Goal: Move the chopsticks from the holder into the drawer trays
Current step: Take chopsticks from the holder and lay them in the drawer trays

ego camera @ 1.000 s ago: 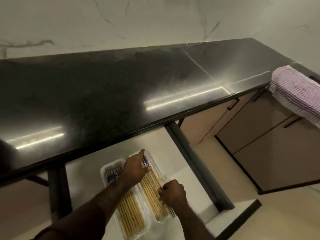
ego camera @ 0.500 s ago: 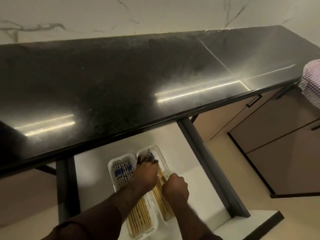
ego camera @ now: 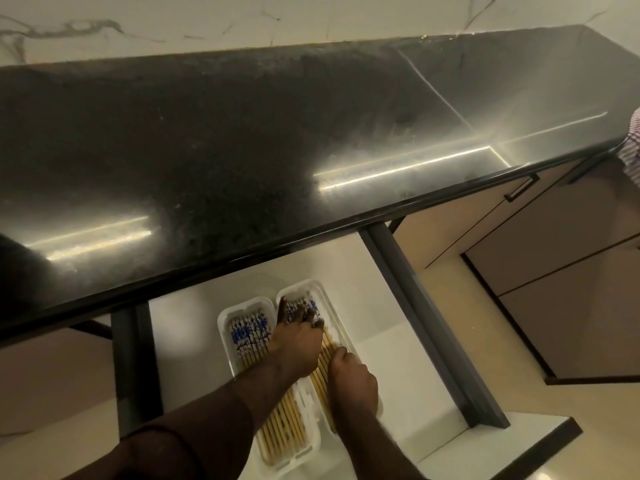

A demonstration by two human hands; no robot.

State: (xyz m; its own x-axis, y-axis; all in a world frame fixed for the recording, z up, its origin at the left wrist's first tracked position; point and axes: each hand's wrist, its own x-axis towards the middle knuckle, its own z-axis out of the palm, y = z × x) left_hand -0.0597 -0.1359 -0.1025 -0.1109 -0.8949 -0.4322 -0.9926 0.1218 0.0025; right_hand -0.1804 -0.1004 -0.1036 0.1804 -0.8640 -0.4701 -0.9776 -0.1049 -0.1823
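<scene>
Two white trays lie side by side in the open drawer. The left tray holds several wooden chopsticks with blue-patterned tops pointing away from me. The right tray holds more chopsticks. My left hand reaches across the left tray and lies flat on the patterned ends in the right tray, fingers spread. My right hand is curled down over the near part of the same bundle. No holder is in view.
A black glossy countertop overhangs the back of the drawer. Dark drawer rails run along both sides. Beige cabinet fronts with black handles stand to the right, and a striped cloth hangs at the right edge.
My left hand has dropped from pointing above the trays to pressing flat on the patterned ends in the right tray. My right hand has slid further onto the same bundle.
</scene>
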